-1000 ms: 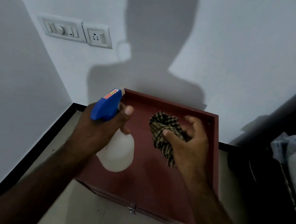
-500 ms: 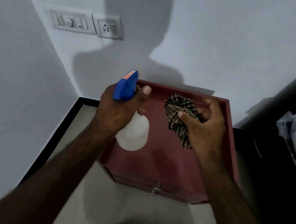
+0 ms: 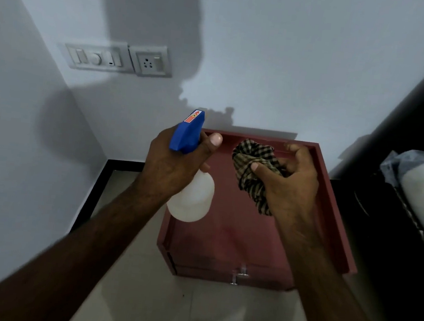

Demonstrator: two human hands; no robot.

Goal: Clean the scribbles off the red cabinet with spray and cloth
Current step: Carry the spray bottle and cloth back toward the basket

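Left hand [image 3: 171,166] up over the red cabinet [image 3: 234,236], fingers wrapped round the neck of the spray bottle [image 3: 191,197] — thumb lying along the blue trigger head [image 3: 186,134], white body hanging below the palm. Right hand [image 3: 289,184] alongside, thumb and curled fingers bunching the checked cloth [image 3: 251,169] above the cabinet's back right corner — the cabinet sits low in the wall corner, a switch panel [image 3: 117,57] up behind it
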